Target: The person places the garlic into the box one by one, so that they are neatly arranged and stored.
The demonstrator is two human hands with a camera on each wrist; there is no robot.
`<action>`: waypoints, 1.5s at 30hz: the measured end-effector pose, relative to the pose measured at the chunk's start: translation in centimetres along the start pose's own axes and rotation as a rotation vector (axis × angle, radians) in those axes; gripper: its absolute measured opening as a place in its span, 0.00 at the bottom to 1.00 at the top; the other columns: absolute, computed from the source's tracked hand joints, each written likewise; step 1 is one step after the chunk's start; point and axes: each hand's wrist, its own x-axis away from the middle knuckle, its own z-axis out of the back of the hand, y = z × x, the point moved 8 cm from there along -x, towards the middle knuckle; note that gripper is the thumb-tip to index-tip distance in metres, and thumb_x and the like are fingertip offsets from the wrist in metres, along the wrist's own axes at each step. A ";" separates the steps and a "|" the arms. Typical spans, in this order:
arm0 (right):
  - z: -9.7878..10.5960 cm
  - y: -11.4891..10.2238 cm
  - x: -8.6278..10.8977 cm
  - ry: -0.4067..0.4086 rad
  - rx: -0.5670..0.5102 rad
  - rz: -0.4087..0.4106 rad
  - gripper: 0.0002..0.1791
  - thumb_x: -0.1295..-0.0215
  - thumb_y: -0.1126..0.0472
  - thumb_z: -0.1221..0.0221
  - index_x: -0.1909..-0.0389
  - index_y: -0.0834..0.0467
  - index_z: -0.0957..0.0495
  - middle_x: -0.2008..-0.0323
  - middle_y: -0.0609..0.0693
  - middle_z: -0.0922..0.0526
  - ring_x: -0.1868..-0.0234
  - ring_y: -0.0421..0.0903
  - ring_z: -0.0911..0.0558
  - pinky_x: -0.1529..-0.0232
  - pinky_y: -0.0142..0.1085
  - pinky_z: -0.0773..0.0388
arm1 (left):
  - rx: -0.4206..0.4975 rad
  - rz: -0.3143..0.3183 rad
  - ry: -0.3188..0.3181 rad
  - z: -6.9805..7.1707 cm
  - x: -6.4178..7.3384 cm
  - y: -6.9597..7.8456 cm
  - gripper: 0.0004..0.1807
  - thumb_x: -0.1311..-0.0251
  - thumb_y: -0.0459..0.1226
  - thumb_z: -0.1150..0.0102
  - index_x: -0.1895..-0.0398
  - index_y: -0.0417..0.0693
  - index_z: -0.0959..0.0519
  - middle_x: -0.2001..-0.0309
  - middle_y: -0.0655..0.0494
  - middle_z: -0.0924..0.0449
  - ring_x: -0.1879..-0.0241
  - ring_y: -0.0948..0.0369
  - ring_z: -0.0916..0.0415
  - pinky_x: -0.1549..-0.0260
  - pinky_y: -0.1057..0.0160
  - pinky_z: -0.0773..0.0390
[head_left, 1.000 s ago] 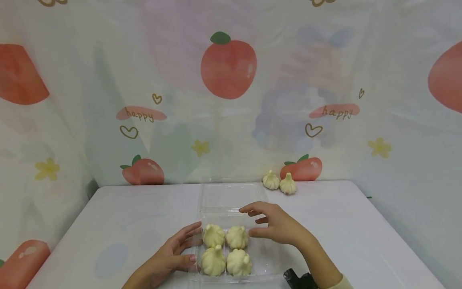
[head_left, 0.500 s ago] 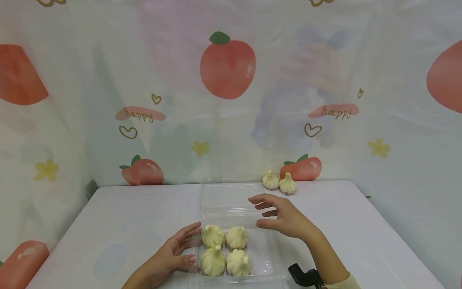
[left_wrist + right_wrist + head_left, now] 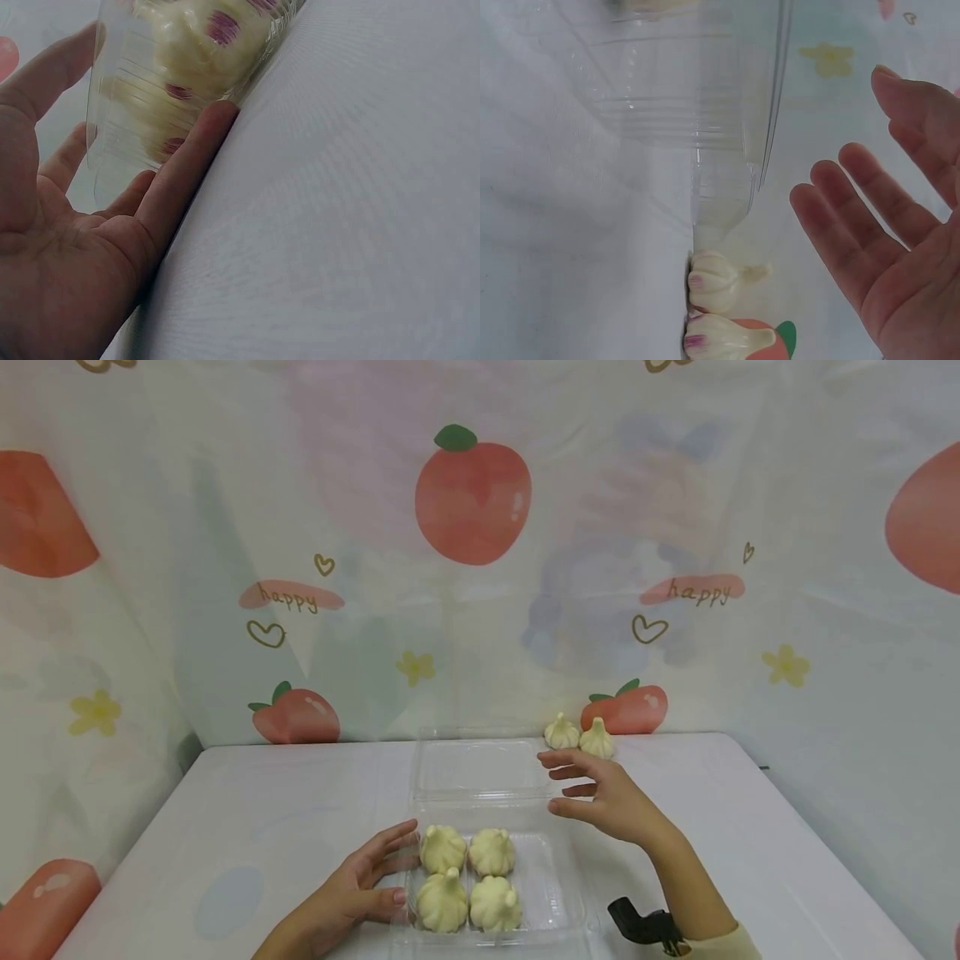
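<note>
A clear plastic clamshell box (image 3: 547, 881) stands at the table's front with its lid (image 3: 480, 768) folded back. Several white garlic bulbs (image 3: 442, 903) sit in its left part, and purple patches show on them in the left wrist view. My left hand (image 3: 352, 889) rests against the box's left wall, fingers extended along it. Nothing is held in my right hand (image 3: 611, 797), which hovers right of the lid with fingers loosely spread. Just beyond it, two more bulbs stand at the table's back edge, a left one (image 3: 562, 732) and a right one (image 3: 597, 740).
A white-covered table (image 3: 750, 860) lies under everything. Behind it hangs a printed cloth backdrop (image 3: 360, 485) with fruit, hearts and flowers. A black device (image 3: 645, 923) is strapped at my right wrist.
My right hand has moved away from the bulbs in the box, back and to the right, towards the two bulbs at the rear. My left hand and the box have stayed put.
</note>
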 end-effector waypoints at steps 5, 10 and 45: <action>0.7 0.7 0.1 0.034 -0.010 -0.021 0.31 0.41 0.57 0.29 0.37 0.49 0.26 0.39 0.50 0.21 0.42 0.57 0.20 0.46 0.48 0.20 | 0.005 0.001 -0.002 0.0 0.0 0.1 0.42 0.32 0.36 0.41 0.20 0.58 0.51 0.21 0.42 0.59 0.26 0.48 0.46 0.48 0.47 0.21; 1.4 1.1 0.2 0.062 -0.036 -0.037 0.31 0.41 0.58 0.29 0.36 0.49 0.27 0.39 0.49 0.22 0.41 0.62 0.22 0.45 0.51 0.22 | 0.003 0.001 0.001 -0.1 -0.1 0.2 0.42 0.32 0.36 0.40 0.20 0.58 0.50 0.21 0.42 0.58 0.26 0.48 0.46 0.47 0.47 0.22; 3.3 5.7 0.9 0.226 -0.020 -0.222 0.34 0.38 0.62 0.32 0.31 0.54 0.32 0.37 0.59 0.25 0.38 0.61 0.23 0.45 0.52 0.22 | 0.011 0.015 -0.005 0.0 0.0 0.1 0.42 0.32 0.35 0.42 0.20 0.59 0.51 0.20 0.43 0.61 0.26 0.49 0.46 0.48 0.47 0.21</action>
